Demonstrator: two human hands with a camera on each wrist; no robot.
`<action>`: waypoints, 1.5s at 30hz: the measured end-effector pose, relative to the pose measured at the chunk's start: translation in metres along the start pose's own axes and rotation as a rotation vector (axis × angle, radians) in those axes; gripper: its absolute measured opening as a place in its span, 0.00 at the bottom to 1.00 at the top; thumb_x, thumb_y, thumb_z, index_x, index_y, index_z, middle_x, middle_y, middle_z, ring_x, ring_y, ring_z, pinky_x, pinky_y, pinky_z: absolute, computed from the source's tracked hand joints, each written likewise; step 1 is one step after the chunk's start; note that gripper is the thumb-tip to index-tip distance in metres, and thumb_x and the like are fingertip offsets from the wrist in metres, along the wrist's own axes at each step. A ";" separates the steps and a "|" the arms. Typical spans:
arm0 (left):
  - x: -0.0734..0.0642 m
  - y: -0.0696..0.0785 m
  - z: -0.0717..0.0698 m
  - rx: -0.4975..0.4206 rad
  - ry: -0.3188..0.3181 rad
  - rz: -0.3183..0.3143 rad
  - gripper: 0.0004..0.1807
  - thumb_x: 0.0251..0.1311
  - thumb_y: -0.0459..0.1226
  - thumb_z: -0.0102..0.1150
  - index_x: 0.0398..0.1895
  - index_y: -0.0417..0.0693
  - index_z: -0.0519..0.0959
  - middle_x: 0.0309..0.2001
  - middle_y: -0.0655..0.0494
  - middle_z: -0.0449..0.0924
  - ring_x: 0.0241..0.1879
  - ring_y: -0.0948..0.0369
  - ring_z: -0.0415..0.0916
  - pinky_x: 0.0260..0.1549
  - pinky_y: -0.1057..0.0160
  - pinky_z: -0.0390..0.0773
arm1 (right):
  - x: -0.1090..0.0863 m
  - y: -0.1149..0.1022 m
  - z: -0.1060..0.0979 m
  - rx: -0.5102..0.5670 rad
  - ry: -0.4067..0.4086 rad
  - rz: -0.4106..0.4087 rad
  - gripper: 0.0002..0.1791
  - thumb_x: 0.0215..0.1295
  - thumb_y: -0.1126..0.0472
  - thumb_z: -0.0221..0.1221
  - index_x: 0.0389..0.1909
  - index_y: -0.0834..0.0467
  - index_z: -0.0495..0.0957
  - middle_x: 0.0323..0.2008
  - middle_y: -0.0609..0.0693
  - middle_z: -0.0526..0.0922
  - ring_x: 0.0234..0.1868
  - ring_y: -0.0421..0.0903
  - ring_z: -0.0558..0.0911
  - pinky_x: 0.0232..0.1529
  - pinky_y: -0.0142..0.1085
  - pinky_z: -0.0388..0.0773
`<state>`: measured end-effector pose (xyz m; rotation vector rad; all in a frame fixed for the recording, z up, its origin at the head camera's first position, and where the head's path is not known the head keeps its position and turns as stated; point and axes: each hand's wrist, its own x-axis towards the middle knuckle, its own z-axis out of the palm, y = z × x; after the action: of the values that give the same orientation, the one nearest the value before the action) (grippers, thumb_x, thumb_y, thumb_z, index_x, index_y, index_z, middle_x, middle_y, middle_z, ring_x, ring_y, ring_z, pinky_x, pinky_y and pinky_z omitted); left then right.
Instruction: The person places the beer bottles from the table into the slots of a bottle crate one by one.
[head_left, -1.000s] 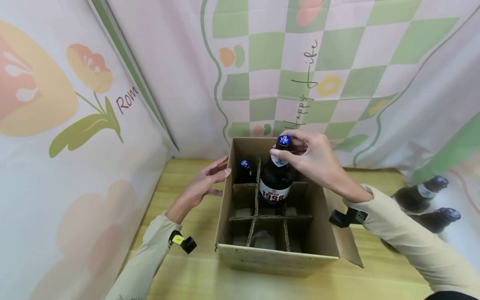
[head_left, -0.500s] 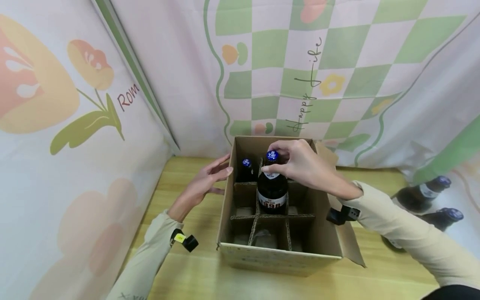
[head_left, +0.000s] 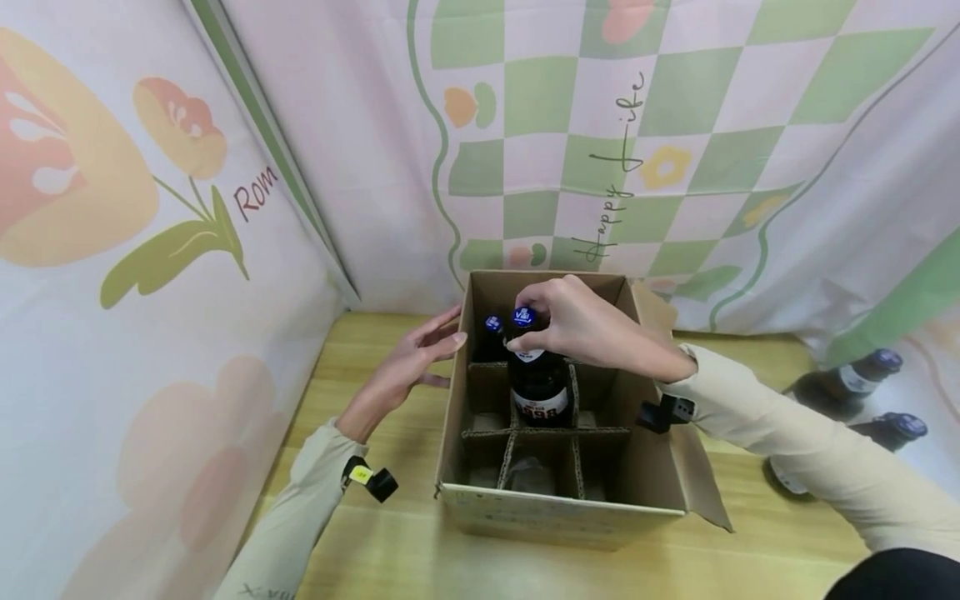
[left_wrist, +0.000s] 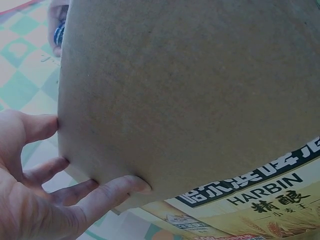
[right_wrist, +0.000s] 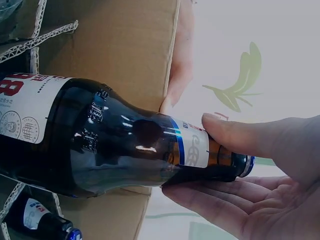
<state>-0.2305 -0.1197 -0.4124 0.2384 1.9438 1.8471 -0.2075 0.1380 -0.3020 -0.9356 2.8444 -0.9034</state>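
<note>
Head view looks forward and down over the bench (head_left: 397, 533) toward its far edge.
Left wrist faces the carton (left_wrist: 190, 90) up close; right wrist, the bottle (right_wrist: 125, 145) that head view shares.

The right hand (head_left: 581, 323) pinches a dark bottle (head_left: 538, 379) by its neck, below the blue cap (head_left: 523, 317). Under that hand is a divided cardboard box (head_left: 555, 521); just left of its fingertips, a second bottle (head_left: 493, 324) sits in a back compartment. The left hand (head_left: 411, 358) touches the outer left wall. Well right of the right hand, beyond its sleeve (head_left: 780, 417), are two more bottles (head_left: 832, 390) on the worktop (head_left: 375, 550).
</note>
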 end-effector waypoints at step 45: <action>-0.003 -0.002 0.001 -0.010 0.006 0.008 0.37 0.75 0.47 0.60 0.83 0.67 0.59 0.82 0.49 0.58 0.74 0.41 0.65 0.54 0.43 0.85 | 0.002 0.020 0.031 -0.110 -0.310 -0.033 0.33 0.44 0.79 0.64 0.12 0.48 0.51 0.15 0.38 0.45 0.18 0.37 0.48 0.25 0.31 0.46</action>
<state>-0.2272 -0.1200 -0.4143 0.2379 1.9407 1.8641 -0.2146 0.1334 -0.3384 -1.0334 2.6404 -0.5511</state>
